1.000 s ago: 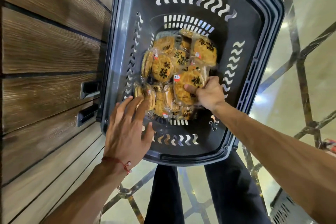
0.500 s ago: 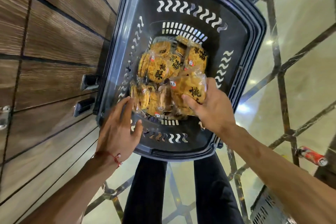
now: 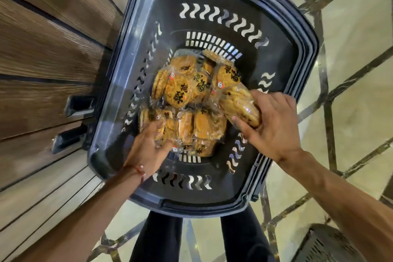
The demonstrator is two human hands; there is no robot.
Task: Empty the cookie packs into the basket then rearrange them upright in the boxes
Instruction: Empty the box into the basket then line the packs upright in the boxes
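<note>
Over marble floor (image 3: 350, 27) (glossy), right hand (image 3: 274, 125) grips pack (image 3: 240, 104)

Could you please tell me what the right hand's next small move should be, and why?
Probably lift the cookie pack clear of the basket: the right hand grips it, tilted above the pile near the right wall, while the left hand only touches the pile.
</note>
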